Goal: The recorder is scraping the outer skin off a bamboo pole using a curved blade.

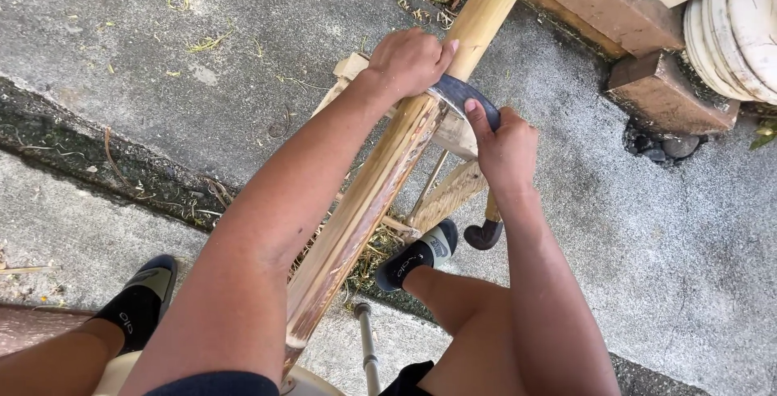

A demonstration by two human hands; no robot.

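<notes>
Concrete paving with a grassy crack lies under a wooden stand [453, 193], on which a long pole [380, 177] slants from the person's lap up toward the bricks [647, 88]. Both grips are clenched on a curved blade [463, 95] laid across the pole, left hand [409, 60] on one end, right hand [506, 149] on the other. Even pressure and a shallow blade angle would likely shave cleanly.

Concrete ground [664, 266] bears a wooden stand [449, 189], bricks [664, 92], and scattered shavings [376, 250].
</notes>
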